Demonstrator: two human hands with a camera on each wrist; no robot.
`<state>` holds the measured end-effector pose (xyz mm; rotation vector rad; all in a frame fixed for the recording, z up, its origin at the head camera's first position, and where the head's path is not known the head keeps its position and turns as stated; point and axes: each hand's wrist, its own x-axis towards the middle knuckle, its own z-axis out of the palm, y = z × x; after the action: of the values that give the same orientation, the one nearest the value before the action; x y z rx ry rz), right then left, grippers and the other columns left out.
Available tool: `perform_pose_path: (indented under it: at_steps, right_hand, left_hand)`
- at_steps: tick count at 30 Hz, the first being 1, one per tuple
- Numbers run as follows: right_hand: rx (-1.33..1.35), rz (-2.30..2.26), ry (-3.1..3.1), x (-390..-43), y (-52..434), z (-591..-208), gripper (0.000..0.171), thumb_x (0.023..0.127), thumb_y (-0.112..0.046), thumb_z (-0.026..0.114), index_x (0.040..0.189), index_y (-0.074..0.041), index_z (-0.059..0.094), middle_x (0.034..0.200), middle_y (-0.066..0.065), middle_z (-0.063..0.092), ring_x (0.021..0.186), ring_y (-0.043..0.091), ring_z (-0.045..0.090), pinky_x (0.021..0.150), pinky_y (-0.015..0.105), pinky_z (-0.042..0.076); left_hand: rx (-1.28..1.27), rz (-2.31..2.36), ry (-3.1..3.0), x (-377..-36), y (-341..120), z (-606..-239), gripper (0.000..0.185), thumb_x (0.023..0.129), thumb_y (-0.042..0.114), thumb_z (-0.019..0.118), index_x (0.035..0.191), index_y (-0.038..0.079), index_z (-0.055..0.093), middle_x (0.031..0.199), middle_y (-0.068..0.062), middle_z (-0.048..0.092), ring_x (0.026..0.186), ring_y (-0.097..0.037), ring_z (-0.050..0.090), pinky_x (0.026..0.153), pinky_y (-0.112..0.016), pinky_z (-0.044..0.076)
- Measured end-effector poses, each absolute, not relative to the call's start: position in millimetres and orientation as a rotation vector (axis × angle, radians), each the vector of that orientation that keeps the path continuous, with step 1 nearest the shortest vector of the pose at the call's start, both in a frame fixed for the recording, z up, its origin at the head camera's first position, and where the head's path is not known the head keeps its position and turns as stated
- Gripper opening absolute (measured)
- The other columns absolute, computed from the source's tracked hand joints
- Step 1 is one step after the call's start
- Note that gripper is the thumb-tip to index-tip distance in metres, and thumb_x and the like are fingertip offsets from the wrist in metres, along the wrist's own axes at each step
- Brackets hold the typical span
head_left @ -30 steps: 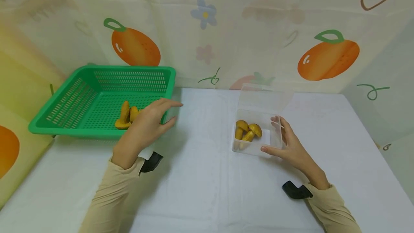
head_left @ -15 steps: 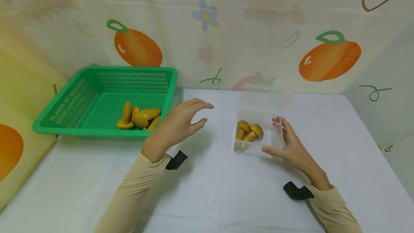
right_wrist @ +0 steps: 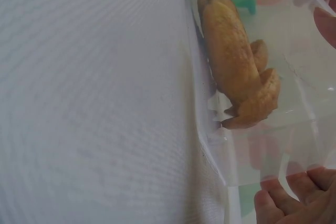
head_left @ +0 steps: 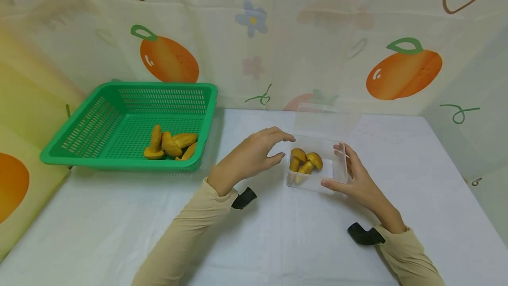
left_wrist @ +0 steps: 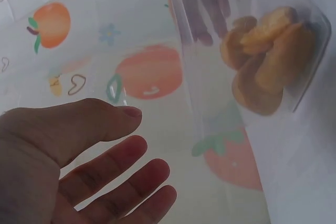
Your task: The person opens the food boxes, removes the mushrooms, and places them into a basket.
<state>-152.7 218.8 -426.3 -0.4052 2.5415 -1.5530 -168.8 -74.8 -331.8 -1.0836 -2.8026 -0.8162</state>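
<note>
Left hand (head_left: 254, 156) has reached the box (head_left: 317, 182) edge

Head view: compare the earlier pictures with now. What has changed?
The left hand left the basket, crossed rightward empty and now hovers at the clear box. The right hand holds the box as before; the mushrooms in the box stayed put.

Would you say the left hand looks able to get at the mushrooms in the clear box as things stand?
Probably yes. The left hand hovers empty beside the clear box, fingers over its near edge. The lid stands tipped back, so the top is open, and the right hand holds the far side, clear of the mushrooms.
</note>
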Motion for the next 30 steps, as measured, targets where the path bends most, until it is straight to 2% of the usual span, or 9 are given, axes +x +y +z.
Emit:
perform_pose_path:
  at_steps: [8,21,30]
  right_hand:
    - [-0.401,-1.551,2.545,-152.1,218.8,-425.2,0.11,0.081,-0.019,0.083,0.159,-0.012,0.005,0.162,0.014,0.021,0.151,0.042,0.018,0.115,0.069,0.019]
    - [-0.405,-1.55,2.54,-151.1,218.3,-424.8,0.111,0.081,-0.02,0.082,0.159,-0.012,0.004,0.163,0.013,0.021,0.151,0.041,0.017,0.118,0.066,0.016]
    - [-0.405,-1.559,2.536,-151.1,218.4,-424.8,0.11,0.081,-0.019,0.082,0.159,-0.012,0.005,0.162,0.012,0.021,0.151,0.04,0.017,0.118,0.065,0.016]
  left_hand:
    - [-1.175,-0.784,-2.842,-175.1,-50.7,-333.6,0.037,0.094,0.01,0.065,0.131,0.012,0.061,0.128,-0.001,0.063,0.113,-0.016,0.059,0.098,-0.027,0.05]
    - [-1.254,-0.829,-2.905,-186.2,-23.7,-342.7,0.039,0.094,0.008,0.064,0.133,0.011,0.06,0.127,-0.001,0.063,0.108,-0.017,0.06,0.092,-0.021,0.049]
    - [-1.284,-0.786,-2.964,-194.6,-7.5,-351.8,0.044,0.091,0.005,0.065,0.135,0.007,0.059,0.129,-0.006,0.064,0.107,-0.016,0.06,0.095,-0.022,0.048]
